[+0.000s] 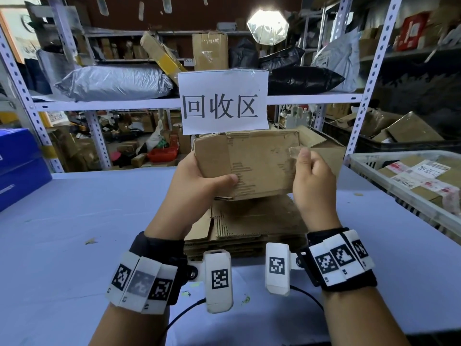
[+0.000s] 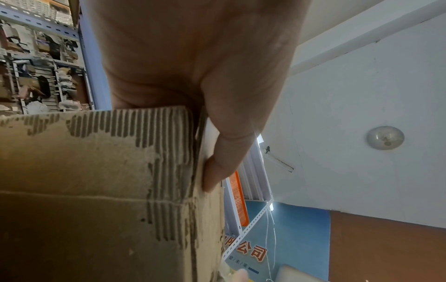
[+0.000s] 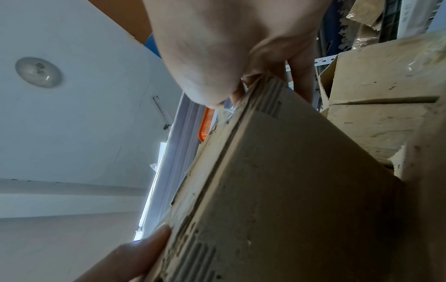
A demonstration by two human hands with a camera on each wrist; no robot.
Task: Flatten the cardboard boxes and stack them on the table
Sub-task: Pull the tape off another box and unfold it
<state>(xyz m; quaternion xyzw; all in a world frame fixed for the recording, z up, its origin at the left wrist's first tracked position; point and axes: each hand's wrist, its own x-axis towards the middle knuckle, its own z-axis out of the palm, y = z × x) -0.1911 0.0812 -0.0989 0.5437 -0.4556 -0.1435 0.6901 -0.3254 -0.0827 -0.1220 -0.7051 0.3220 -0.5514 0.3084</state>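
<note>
The left hand (image 1: 199, 181) grips a worn corrugated cardboard box (image 1: 252, 163), thumb across its torn face. The right hand (image 1: 311, 181) pinches clear tape (image 1: 295, 152) at the box's right edge. Under both grips lies a flat cardboard stack (image 1: 249, 226).

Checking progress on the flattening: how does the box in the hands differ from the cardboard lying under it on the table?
The held box is still folded up with its sides standing; the stack is pressed flat. The box is up in the air, gripped by the left hand while the right hand pinches clear tape at its edge; the stack rests on the table, touched by neither hand. Both are brown cardboard with torn patches showing the ribs.
</note>
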